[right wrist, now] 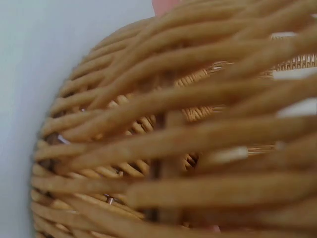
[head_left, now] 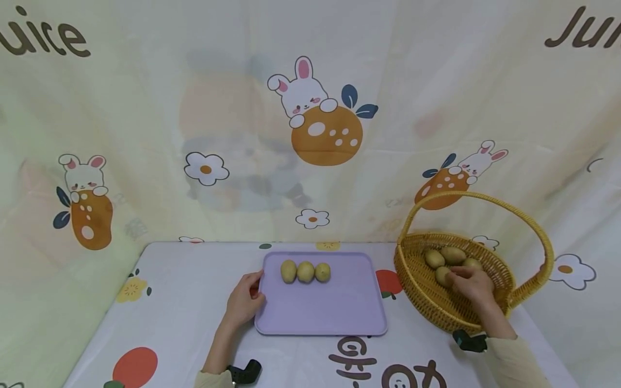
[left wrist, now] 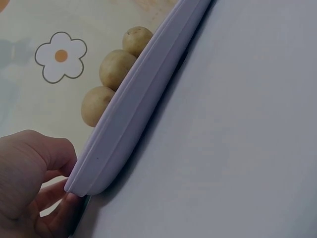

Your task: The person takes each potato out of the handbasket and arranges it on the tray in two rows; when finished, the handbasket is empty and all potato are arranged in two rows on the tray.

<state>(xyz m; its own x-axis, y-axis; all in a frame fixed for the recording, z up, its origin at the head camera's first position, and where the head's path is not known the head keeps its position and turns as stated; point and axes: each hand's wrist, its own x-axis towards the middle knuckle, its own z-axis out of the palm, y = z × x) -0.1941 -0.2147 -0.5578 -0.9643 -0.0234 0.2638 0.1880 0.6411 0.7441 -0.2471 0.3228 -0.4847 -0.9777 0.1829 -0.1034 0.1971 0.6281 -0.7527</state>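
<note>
My left hand [head_left: 246, 299] holds the left edge of a lavender tray [head_left: 320, 312], pinching its rim [left wrist: 106, 148] in the left wrist view. Three potatoes [head_left: 305, 272] stand in a row along the tray's far side, at its left and middle. On the right, my right hand [head_left: 473, 285] reaches into a wicker basket [head_left: 412, 293] and grips a potato [head_left: 442, 276] between thumb and fingers. Several other potatoes [head_left: 453, 255] lie around it in the basket. Only the basket's woven wall [right wrist: 163, 144] fills the right wrist view, hiding that hand.
An arched handle [head_left: 526, 215] rises over the basket, above my right hand. A printed white cloth [head_left: 179, 307] covers the table. Behind it hangs a curtain [head_left: 145, 108] with rabbit and fruit prints, close to the far edges of tray and basket.
</note>
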